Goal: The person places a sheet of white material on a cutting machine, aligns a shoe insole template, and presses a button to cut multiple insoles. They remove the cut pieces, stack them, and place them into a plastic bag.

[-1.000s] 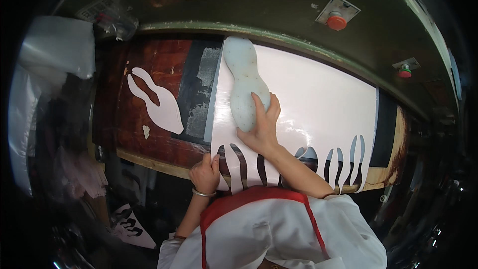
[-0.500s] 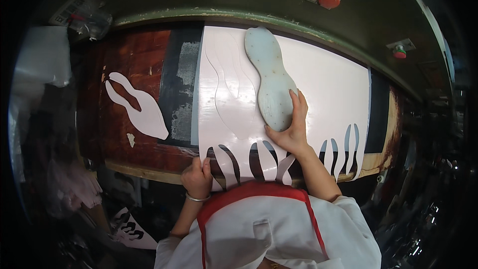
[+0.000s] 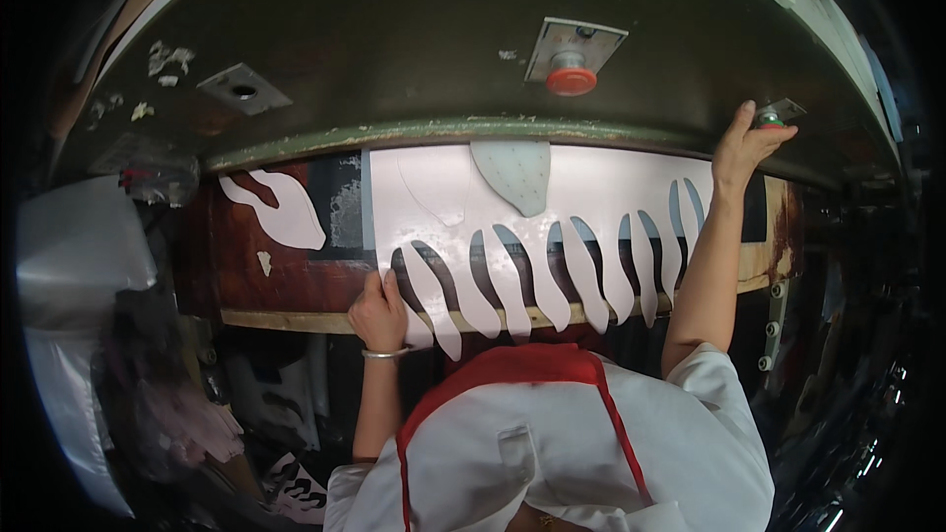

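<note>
The blue-grey plate lies flat on the pale pink sheet, left of the sheet's middle. Its long axis runs away from the person, leaning slightly so that the near end sits to the right; that rounded end points toward the person, and the far part is hidden under the green machine. The sheet stretches lengthwise left to right along the counter, its slotted strips pointing at the person over the near edge. The left hand has its grip closed, thumb and fingers pinching the sheet's near left corner. The right hand reaches up to a button on the machine, its grip spread wide around it; whether it presses, I cannot tell. At left, a cut pink piece slants, its closed end toward the person and rightward.
</note>
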Demonstrator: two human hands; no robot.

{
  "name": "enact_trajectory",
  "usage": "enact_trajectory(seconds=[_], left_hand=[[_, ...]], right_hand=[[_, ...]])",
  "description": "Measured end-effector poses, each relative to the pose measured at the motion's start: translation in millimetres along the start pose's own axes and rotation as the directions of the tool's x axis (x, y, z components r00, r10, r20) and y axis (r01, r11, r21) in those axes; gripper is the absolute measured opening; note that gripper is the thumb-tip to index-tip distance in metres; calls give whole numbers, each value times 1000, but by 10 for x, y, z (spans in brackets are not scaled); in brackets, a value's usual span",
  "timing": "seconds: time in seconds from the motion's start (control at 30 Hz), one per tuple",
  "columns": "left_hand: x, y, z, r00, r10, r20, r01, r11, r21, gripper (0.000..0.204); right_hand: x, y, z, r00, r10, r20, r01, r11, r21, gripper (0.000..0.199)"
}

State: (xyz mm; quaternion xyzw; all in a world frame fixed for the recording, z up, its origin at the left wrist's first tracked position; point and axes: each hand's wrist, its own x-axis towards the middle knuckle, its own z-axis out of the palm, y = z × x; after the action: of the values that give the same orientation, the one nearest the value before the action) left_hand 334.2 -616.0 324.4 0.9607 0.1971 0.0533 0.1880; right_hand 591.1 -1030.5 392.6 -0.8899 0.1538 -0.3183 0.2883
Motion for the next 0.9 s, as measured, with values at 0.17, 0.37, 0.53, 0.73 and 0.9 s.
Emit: enact_trajectory(seconds=[0.17,0.37,0.53,0.73,0.9], left_hand=[[640,192,140,1000,-11,-3,11,995,95,30],[810,202,117,999,22,-45,-23,999,-23,32],[760,121,108,998,-38,-49,29,982,-189,30],[487,25,80,992,-124,-22,113,952,-285,27],[65,-79,-189,978,-156,137,198,902,-384,27]], right_hand=[[25,-80,204,997,-71,37,70,997,39,98],[-92,497,-228,985,-106,134,128,976,-176,87],[-452,1423,-635,859,458,227,-469,883,-5,37],[-665,1704,-972,903,201,380,-164,978,-127,35],[-973,1001,-1094,957,275,91,-268,960,-75,22]])
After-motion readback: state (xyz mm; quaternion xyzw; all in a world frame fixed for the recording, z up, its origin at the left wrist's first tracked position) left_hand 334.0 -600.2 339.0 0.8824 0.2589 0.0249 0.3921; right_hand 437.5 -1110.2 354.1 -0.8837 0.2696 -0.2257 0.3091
